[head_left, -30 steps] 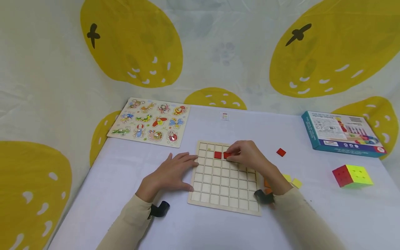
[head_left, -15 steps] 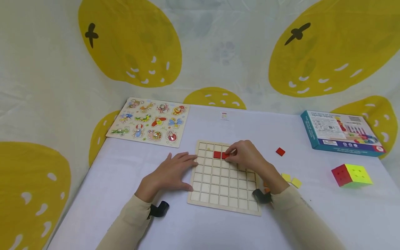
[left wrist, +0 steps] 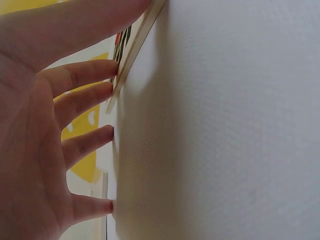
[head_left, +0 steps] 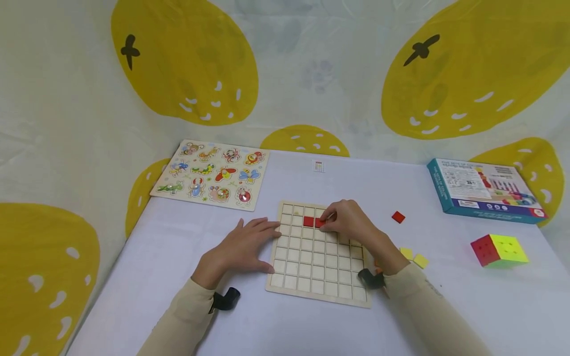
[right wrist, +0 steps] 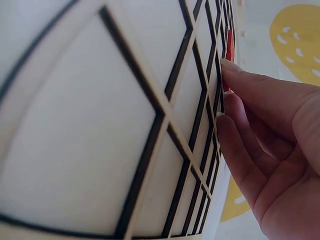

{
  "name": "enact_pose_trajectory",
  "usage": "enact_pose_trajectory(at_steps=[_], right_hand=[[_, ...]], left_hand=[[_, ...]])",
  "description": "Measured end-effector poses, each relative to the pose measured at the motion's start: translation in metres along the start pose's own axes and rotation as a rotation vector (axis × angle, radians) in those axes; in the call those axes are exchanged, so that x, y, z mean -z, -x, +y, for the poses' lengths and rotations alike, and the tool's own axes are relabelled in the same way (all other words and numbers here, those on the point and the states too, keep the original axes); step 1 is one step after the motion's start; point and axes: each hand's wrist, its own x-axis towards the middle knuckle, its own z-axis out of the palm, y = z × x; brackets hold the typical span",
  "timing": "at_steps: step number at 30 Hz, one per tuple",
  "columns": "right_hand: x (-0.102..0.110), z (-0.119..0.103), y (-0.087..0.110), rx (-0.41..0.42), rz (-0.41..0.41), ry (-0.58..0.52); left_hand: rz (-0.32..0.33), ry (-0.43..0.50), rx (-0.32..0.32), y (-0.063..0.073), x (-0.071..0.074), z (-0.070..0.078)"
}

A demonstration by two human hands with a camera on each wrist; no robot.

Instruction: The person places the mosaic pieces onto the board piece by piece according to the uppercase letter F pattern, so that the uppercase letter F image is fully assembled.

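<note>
A wooden grid board (head_left: 306, 257) lies on the white table. A red square tile (head_left: 308, 221) sits in a cell of the second row from the far edge. In the cell to its right is a second red square tile (head_left: 318, 223), pinched at its right side by my right hand (head_left: 352, 221), which partly covers it. In the right wrist view, the thumb and fingertips of my right hand (right wrist: 280, 135) are right at the grid. My left hand (head_left: 242, 246) rests spread at the board's left edge, thumb and fingertips touching it. In the left wrist view, my left hand (left wrist: 40, 135) holds nothing.
Right of the board lie a loose red tile (head_left: 398, 217), yellow tiles (head_left: 420, 260) and orange ones partly under my right wrist. Farther right are a puzzle cube (head_left: 499, 250) and a boxed toy set (head_left: 487, 190). An insect puzzle board (head_left: 210, 174) lies back left, a small card (head_left: 318, 166) behind.
My right hand has shifted slightly left with the second red tile, which now lies flat in the cell beside the first. My left hand stays at the board's edge.
</note>
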Motion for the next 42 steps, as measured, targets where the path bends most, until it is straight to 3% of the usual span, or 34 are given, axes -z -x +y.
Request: enact_pose_trajectory(at_steps=[20, 25, 29, 42], right_hand=[[0.002, -0.002, 0.004, -0.022, -0.057, 0.029], [0.003, 0.002, 0.009, 0.023, -0.07, 0.024], [0.009, 0.009, 0.015, 0.045, -0.027, -0.004], [0.061, 0.054, 0.049, -0.157, 0.141, 0.007]], left_hand=[[0.0, 0.014, 0.008, 0.001, -0.001, 0.001], [-0.001, 0.02, 0.006, 0.001, -0.002, 0.001], [0.004, 0.023, -0.003, 0.0, -0.002, 0.001], [-0.01, 0.012, 0.013, 0.001, 0.001, 0.002]])
